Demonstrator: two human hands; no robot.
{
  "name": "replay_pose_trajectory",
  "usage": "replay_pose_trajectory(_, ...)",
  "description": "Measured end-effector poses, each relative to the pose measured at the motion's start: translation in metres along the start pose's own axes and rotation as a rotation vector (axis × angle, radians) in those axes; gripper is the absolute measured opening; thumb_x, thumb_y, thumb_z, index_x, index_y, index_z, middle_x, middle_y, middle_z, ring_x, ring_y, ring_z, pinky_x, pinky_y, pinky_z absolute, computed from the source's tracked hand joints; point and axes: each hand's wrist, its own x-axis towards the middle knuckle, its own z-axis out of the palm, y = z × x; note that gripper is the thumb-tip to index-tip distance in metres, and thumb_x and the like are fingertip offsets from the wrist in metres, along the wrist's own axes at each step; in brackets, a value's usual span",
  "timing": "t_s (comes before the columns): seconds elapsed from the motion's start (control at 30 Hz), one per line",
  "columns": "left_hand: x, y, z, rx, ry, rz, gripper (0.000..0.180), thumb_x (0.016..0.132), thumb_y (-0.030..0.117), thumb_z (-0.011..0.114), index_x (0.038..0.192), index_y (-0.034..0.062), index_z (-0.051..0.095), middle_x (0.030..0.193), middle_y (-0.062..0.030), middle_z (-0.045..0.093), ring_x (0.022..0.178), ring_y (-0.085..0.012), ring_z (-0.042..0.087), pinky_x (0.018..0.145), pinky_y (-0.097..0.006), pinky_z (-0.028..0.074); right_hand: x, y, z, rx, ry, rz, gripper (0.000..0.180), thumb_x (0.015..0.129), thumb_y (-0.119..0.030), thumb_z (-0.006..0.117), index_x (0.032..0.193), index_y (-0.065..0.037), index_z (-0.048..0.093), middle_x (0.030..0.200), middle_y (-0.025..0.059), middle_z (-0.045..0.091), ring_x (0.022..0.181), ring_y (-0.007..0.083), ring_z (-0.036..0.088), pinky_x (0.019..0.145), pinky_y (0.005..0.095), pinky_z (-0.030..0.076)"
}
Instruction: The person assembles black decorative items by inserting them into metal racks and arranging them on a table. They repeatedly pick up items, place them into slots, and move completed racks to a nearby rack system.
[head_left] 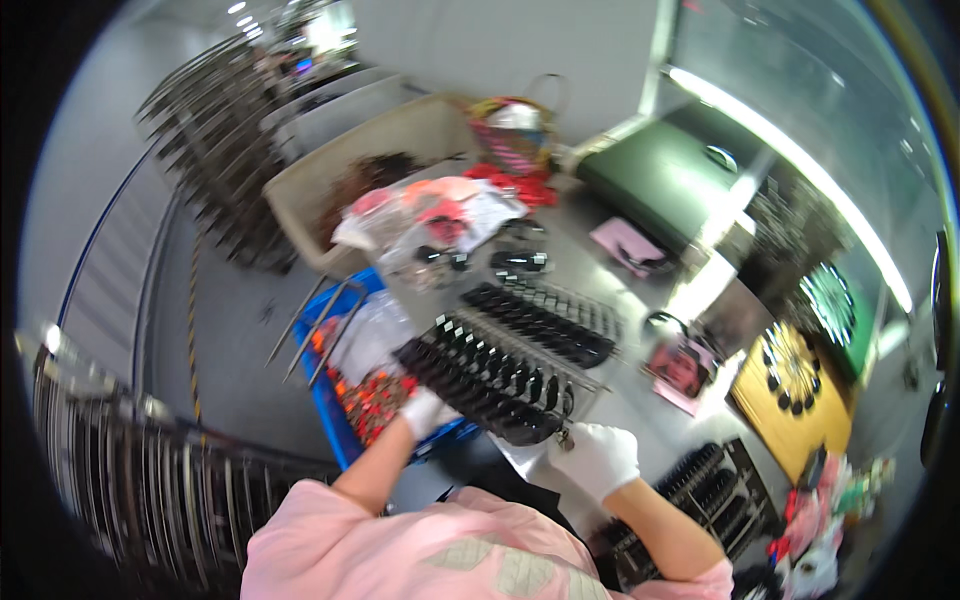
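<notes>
Bare forearms below pink sleeves, I reach in from the lower edge, my left arm angling toward one o'clock, my right toward ten, both in white gloves. My right grip [597, 460] is clamped on the near end of a rack [487, 378] of dark, glossy pieces; my left grip [424, 412] meets its near left side, fingers hidden behind it, so I cannot tell how far they close. The rack is held at the near edge of the table [640, 335], tilted, its long axis running from ten to four o'clock, the right hand at the four o'clock end.

From the rack, a blue crate [336, 422] of red and orange bits sits at eight o'clock, partly covered by it. A dark tray [712, 490] lies at four. Just beyond, at one, a second rack [550, 322] blocks the table; pink cards [683, 372] lie at three. Farther off are a patterned white cloth [430, 222] at eleven, a green case [655, 172] at one and, near twelve, a woven basket [512, 140].
</notes>
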Motion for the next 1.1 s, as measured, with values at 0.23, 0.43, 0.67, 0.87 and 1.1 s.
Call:
replay_pose_trajectory(0.23, -0.010, -0.044, 0.079, 0.117, -0.205, 0.007, 0.037, 0.098, 0.025, 0.055, 0.133, 0.0129, 0.059, 0.127, -0.0094, 0.064, 0.117, -0.0268, 0.061, 0.103, -0.046, 0.047, -0.022, -0.083, -0.053, -0.021, 0.278, -0.693, 0.031, 0.077, -0.031, 0.078, 0.064, -0.014, 0.056, 0.057, 0.0004, 0.052, 0.048, 0.0201, 0.057, 0.040, 0.0367, 0.043)
replay_pose_trajectory(0.43, -0.126, -0.017, -0.046, 0.207, -0.086, -0.026, 0.033, 0.096, 0.023, 0.058, 0.127, 0.0113, 0.063, 0.119, -0.0100, 0.066, 0.110, -0.0271, 0.064, 0.095, -0.045, 0.052, -0.026, -0.043, -0.065, 0.139, 0.242, -0.656, 0.025, 0.072, -0.023, 0.081, 0.069, -0.015, 0.057, 0.067, 0.0012, 0.057, 0.057, 0.0228, 0.061, 0.050, 0.0386, 0.047)
replay_pose_trajectory(0.67, -0.350, 0.037, -0.191, 0.267, 0.330, -0.139, 0.029, 0.093, 0.021, 0.062, 0.120, 0.0095, 0.067, 0.109, -0.0107, 0.070, 0.102, -0.0274, 0.068, 0.086, -0.044, 0.056, 0.006, -0.033, -0.041, 0.255, 0.097, -0.589, 0.025, 0.087, -0.026, 0.071, 0.071, -0.010, 0.059, 0.065, 0.0087, 0.062, 0.059, 0.0292, 0.065, 0.055, 0.0412, 0.052)
replay_pose_trajectory(0.87, -0.411, 0.000, -0.278, 0.242, 0.554, -0.266, 0.025, 0.091, 0.019, 0.066, 0.114, 0.0079, 0.070, 0.100, -0.0113, 0.073, 0.094, -0.0277, 0.072, 0.078, -0.043, 0.061, 0.014, -0.042, -0.036, 0.283, -0.120, -0.478, 0.024, 0.086, -0.027, 0.070, 0.073, -0.007, 0.067, 0.071, 0.0116, 0.067, 0.070, 0.0321, 0.068, 0.066, 0.0433, 0.054)
replay_pose_trajectory(1.1, -0.327, -0.111, -0.365, 0.104, 0.853, -0.427, 0.044, 0.091, 0.017, 0.054, 0.135, 0.0165, 0.058, 0.094, -0.0095, 0.066, 0.081, -0.0304, 0.063, 0.077, -0.050, 0.054, 0.013, -0.040, -0.021, 0.204, -0.173, -0.469, 0.026, 0.088, -0.027, 0.066, 0.072, -0.007, 0.066, 0.071, 0.0125, 0.067, 0.068, 0.0318, 0.068, 0.064, 0.0442, 0.055)
